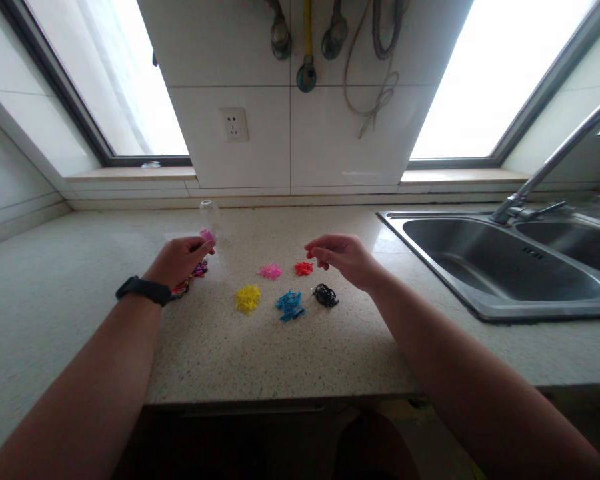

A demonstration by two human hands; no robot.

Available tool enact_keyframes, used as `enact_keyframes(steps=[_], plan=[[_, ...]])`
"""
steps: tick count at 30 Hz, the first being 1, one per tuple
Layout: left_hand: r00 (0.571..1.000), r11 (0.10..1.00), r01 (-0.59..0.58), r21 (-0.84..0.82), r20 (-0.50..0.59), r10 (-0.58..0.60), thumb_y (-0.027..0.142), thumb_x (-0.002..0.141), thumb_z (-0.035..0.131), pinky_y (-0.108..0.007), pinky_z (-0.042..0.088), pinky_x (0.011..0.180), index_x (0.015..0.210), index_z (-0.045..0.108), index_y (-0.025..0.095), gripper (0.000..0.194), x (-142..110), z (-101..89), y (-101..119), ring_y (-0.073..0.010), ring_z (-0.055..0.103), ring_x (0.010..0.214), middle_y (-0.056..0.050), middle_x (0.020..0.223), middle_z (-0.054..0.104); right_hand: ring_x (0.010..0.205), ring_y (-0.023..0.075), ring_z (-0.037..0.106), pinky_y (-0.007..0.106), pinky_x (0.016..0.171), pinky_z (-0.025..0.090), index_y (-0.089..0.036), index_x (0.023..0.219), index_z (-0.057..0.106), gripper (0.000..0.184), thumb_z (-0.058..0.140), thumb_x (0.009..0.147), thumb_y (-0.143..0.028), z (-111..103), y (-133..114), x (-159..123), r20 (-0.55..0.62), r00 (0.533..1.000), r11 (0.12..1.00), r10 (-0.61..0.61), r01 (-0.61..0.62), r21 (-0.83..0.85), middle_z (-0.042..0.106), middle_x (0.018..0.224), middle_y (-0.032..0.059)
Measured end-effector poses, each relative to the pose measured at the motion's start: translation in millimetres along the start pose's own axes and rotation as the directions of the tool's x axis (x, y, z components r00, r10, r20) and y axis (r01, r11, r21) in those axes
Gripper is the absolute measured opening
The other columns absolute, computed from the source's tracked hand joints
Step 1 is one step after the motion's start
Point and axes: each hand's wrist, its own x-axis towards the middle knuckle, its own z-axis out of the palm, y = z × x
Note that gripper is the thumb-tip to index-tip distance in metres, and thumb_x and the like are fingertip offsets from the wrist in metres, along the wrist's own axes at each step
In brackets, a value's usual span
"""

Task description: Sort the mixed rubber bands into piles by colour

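Note:
My left hand [180, 257], with a black wristband [144, 291], has its thumb and fingers pinched together above a mixed-colour pile of small elastic bands [200, 269], which it partly covers. A pink piece [207, 235] shows right at its fingertips, by a clear bottle [209, 215]; whether the hand touches it I cannot tell. Over the red bands [303, 269] hovers my right hand [341, 257], thumb and forefinger closed together; anything between them is too small to make out. Nearby lie separate heaps of pink bands [271, 271], yellow bands [248, 299], blue bands [290, 306] and black bands [325, 295].
A steel sink [480, 308] with a tap [555, 163] is set into the speckled countertop [220, 360] on the right. Behind stands a tiled wall with a socket [235, 125], pipe fittings [307, 75] and a hanging cord [380, 100], between two windows.

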Motion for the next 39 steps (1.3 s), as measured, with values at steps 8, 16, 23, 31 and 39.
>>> enact_keyframes(steps=[8,16,23,31,39], plan=[[1.0,1.0,0.013,-0.005,0.009,-0.013,0.059,0.087,0.048,-0.026,0.035,0.054,0.08,0.072,0.019,0.047,-0.7,0.0,1.9,-0.0158,0.053,0.053,0.0,0.054,0.057,0.061,0.0098,0.057,0.026,0.053,0.046,-0.02,0.097,0.076,0.026,0.074,0.08,-0.04,1.6,-2.8,-0.5,0.0,1.0,1.0,0.005,-0.005,0.014,0.073,0.084,0.0038],[1.0,1.0,-0.006,0.003,0.002,0.006,0.058,0.088,0.048,-0.026,0.035,0.054,0.08,0.072,0.02,0.046,0.0,0.1,0.4,-0.0157,0.052,0.053,0.001,0.053,0.057,0.061,0.0099,0.058,0.026,0.053,0.045,-0.02,0.098,0.075,0.022,0.072,0.082,-0.034,1.8,-2.7,-0.8,-0.002,1.0,1.0,-0.007,0.007,0.026,0.072,0.083,0.003],[1.0,1.0,0.013,-0.017,0.015,-0.013,0.057,0.088,0.049,-0.025,0.036,0.053,0.08,0.072,0.019,0.046,-1.8,-0.9,5.3,-0.0157,0.053,0.054,0.0,0.054,0.057,0.062,0.0094,0.058,0.025,0.054,0.045,-0.02,0.1,0.073,0.02,0.07,0.084,-0.032,1.1,-4.2,-2.4,0.021,0.999,0.999,-0.024,0.023,0.048,0.071,0.084,0.0025],[1.0,0.999,0.019,-0.035,0.025,-0.019,0.058,0.088,0.049,-0.023,0.038,0.051,0.081,0.072,0.019,0.046,-2.5,-1.2,6.2,-0.0151,0.054,0.053,0.0,0.054,0.058,0.061,0.0087,0.058,0.024,0.053,0.045,-0.02,0.101,0.072,0.021,0.071,0.084,-0.034,1.7,-5.4,-2.5,0.02,0.999,0.998,-0.035,0.034,0.047,0.072,0.084,0.0019],[1.0,0.999,0.006,-0.033,0.013,-0.006,0.057,0.088,0.049,-0.024,0.039,0.053,0.081,0.072,0.019,0.045,-1.5,-0.3,2.8,-0.0153,0.055,0.055,0.0,0.057,0.06,0.061,0.0093,0.058,0.024,0.054,0.046,-0.02,0.095,0.072,0.023,0.072,0.083,-0.04,1.9,-5.0,-1.7,0.007,1.0,1.0,-0.025,0.025,0.011,0.073,0.084,0.003]])
